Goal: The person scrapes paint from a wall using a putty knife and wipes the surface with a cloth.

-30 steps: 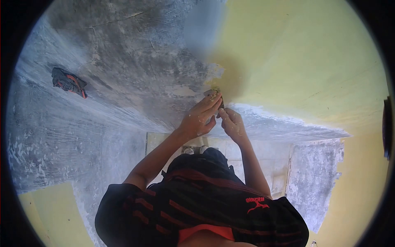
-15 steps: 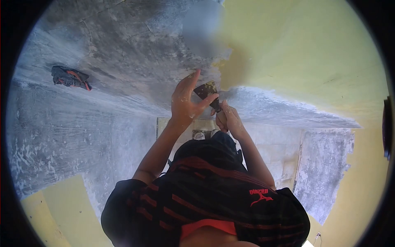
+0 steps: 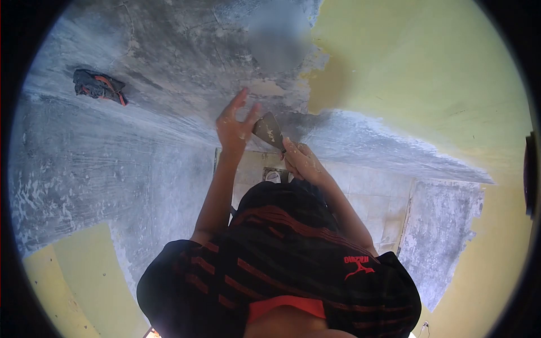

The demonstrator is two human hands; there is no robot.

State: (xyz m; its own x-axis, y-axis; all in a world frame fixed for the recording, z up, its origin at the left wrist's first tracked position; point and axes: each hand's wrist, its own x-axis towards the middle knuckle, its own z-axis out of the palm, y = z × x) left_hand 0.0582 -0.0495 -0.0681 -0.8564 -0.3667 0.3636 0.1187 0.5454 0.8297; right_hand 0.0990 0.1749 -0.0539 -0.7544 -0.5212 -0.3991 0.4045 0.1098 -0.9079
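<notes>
My right hand (image 3: 304,160) is closed around the handle of a scraper (image 3: 269,130). Its broad, dark blade is flecked with pale residue and points up and to the left. Just left of the blade, my left hand (image 3: 234,128) is raised with thumb and fingers apart, holding nothing. Pale flecks dot the skin of both hands. Beyond them is a wall whose grey, stripped surface (image 3: 180,62) meets yellow-green paint (image 3: 417,67) along a ragged edge.
A dark cloth with orange-red parts (image 3: 100,87) is against the grey wall at upper left. Pale floor tiles (image 3: 366,194) show below, with a foot (image 3: 273,177) near my body. At far right, a dark object (image 3: 530,174) stands out from the yellow wall.
My left hand has drawn away to the left from the scraper blade, where its thumb was before. My right hand has shifted slightly left with the scraper.
</notes>
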